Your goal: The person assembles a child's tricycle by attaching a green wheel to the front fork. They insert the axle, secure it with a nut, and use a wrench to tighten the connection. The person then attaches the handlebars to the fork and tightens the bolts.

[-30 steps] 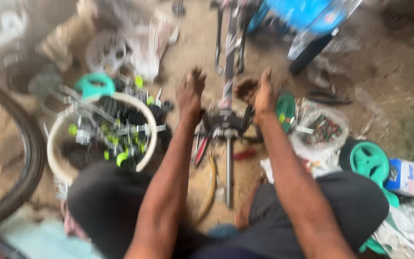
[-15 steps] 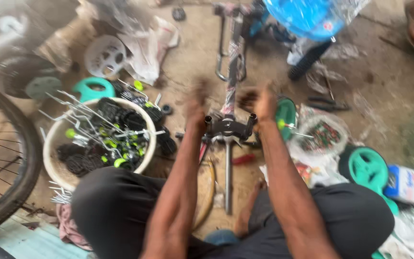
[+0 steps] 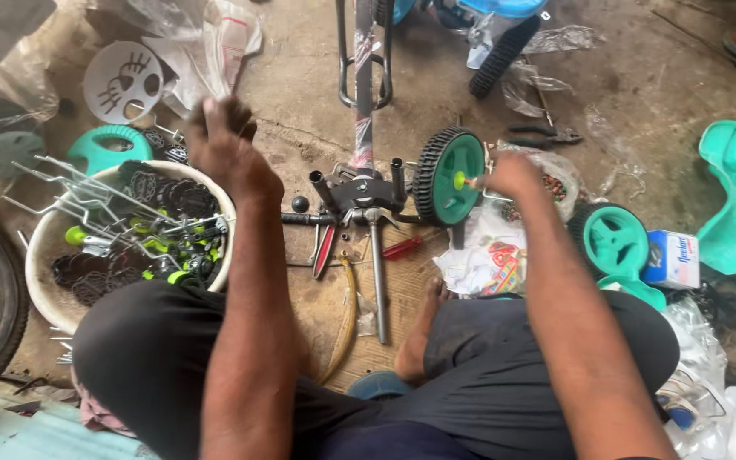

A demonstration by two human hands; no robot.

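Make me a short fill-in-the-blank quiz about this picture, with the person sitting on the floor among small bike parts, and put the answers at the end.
1. The right hand is at the hub of a black-tyred wheel whose inner disc is ____.
2. The left hand is raised above a round white ____ full of parts.
3. The pliers lie on the ground ____ the right hand, farther from the person.

Missing words: green; basin; beyond

Small wheel [image 3: 446, 177], black ribbed tyre with green hub, is standing upright on edge right of the grey metal frame bracket [image 3: 359, 192]. Yellow-green axle cap [image 3: 461, 181] is sticking out of its hub. Bracket is lying flat at centre, tubes pointing up.
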